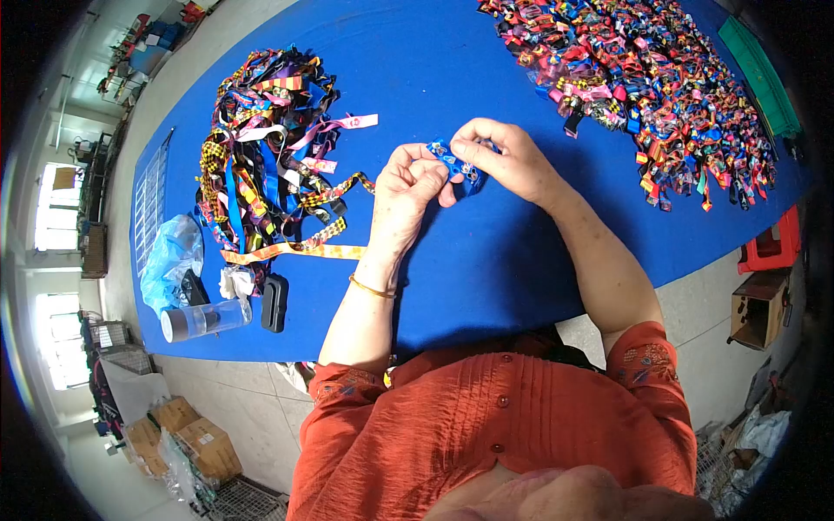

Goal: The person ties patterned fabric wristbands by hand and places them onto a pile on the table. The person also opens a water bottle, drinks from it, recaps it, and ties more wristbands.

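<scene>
Both my hands meet over the middle of the blue-covered table, on a short blue printed ribbon strap (pixel 445 157) with light markings. My left hand (pixel 407 184) pinches its near left side between thumb and fingers. With thumb and forefinger closed, my right hand (pixel 512 163) grips its right side. Part of the strap bunches dark blue beneath the fingers, and its ends are hidden. To the left of my hands lies a heap of loose multicoloured ribbon straps (pixel 252 174); a checkered one stretches toward my left hand.
A wide pile of small folded ribbon pieces (pixel 643 87) covers the far right, beside a green tray (pixel 758 76). At the left edge are a clear bottle (pixel 208 319), a black case (pixel 274 302) and a blue plastic bag (pixel 174 260). A red stool (pixel 773 243) and cardboard box (pixel 757 311) stand right.
</scene>
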The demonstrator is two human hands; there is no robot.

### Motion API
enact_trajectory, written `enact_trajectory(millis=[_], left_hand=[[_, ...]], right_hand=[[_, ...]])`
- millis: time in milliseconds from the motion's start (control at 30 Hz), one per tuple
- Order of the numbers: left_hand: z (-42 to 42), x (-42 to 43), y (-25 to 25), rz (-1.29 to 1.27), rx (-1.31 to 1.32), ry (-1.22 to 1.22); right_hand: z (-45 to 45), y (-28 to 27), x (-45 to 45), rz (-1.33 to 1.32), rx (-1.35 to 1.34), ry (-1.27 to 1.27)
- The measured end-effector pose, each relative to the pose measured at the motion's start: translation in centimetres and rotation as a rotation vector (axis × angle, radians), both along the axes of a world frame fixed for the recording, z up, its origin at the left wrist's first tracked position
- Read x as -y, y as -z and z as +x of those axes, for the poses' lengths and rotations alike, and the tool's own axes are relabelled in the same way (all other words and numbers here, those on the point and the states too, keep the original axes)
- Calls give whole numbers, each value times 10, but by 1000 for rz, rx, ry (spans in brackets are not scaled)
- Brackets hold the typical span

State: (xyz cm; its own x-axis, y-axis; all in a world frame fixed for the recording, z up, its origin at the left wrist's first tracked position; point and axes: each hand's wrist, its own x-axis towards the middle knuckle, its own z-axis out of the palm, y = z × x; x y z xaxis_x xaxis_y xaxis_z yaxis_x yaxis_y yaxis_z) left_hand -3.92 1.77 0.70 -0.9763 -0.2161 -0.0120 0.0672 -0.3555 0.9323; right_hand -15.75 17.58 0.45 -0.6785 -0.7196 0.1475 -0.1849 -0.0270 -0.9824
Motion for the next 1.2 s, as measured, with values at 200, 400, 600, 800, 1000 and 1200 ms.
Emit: enact_trajectory(millis=[200, 400, 600, 800, 1000, 1200], left_hand=[[0, 0, 2, -93, -1, -7], [2, -2, -3, -145, 38, -15], [2, -2, -4, -160, 47, -10], [2, -2, -7, -166, 55, -36], [3, 5, -7, -207, 33, -54], [4, 10, -13, -241, 69, -57]], right_hand=[[-4, -9, -8, 56, -87, -170], [-5, -5, -8, 61, 14, -149], [-8, 0, -8, 109, 68, -145], [-8, 0, -7, 83, 116, -151], [-11, -3, -8, 86, 66, -145], [-11, 1, -7, 39, 88, -101]])
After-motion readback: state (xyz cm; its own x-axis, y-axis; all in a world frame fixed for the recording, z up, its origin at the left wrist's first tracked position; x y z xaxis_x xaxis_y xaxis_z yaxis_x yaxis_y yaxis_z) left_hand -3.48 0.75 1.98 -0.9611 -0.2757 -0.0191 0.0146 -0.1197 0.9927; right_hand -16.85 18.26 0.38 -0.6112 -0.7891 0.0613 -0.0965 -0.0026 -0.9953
